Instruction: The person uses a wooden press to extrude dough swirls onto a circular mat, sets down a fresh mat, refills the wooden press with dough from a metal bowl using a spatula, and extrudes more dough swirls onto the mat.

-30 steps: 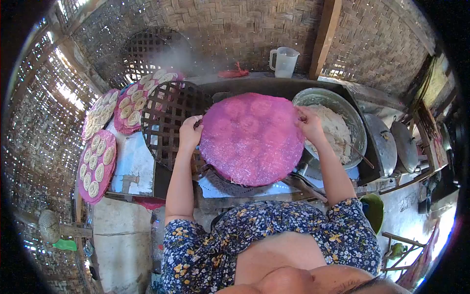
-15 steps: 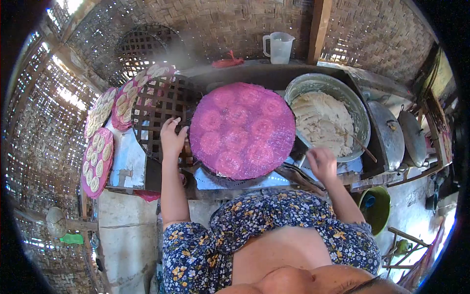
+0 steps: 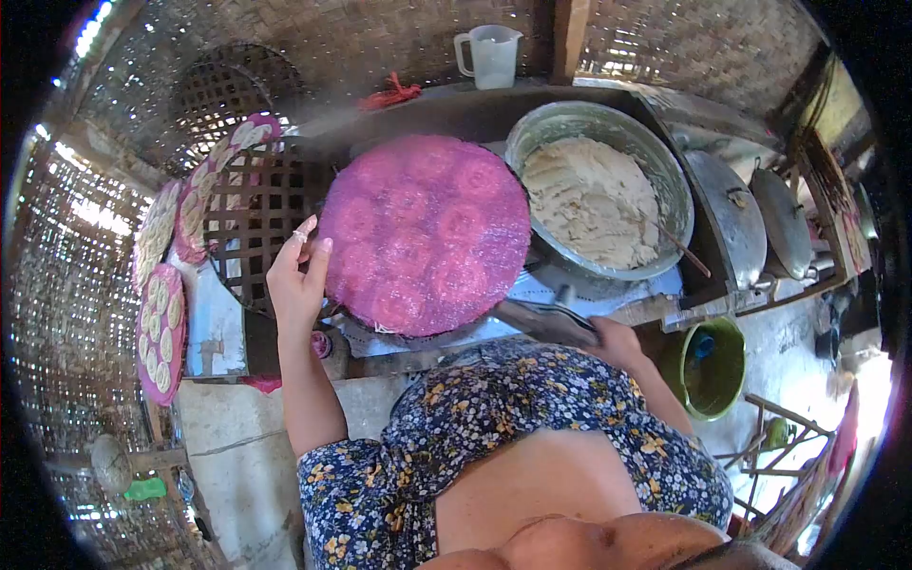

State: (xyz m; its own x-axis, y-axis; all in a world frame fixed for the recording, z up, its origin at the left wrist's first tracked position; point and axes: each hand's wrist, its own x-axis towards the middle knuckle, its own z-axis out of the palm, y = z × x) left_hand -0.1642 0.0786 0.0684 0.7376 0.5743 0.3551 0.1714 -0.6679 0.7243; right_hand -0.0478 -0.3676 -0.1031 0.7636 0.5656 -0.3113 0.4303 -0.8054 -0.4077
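Note:
A round pink mesh tray point(image 3: 413, 233) with several pale coils showing through its covering lies over the stove. Beside its left edge is my left hand point(image 3: 301, 271), fingers apart and holding nothing. My right hand point(image 3: 616, 344) is lower right, at the end of a dark, blurred long piece point(image 3: 546, 321) near the front edge; its fingers are partly hidden and blurred. A large metal basin point(image 3: 673, 180) right of the tray holds pale dough point(image 3: 594, 199) and a stick-like handle point(image 3: 679, 245).
A dark woven lattice point(image 3: 249, 214) stands left of the tray, near pink trays of coils point(image 3: 161, 328). Behind are a plastic jug point(image 3: 494, 59) and a red bundle point(image 3: 389, 92). Metal lids point(image 3: 730, 223) stand right, a green bucket point(image 3: 708, 370) below.
Both hands have let go of the pink tray. My left hand has opened beside it; my right hand has moved down to the dark long piece. The view has shifted right.

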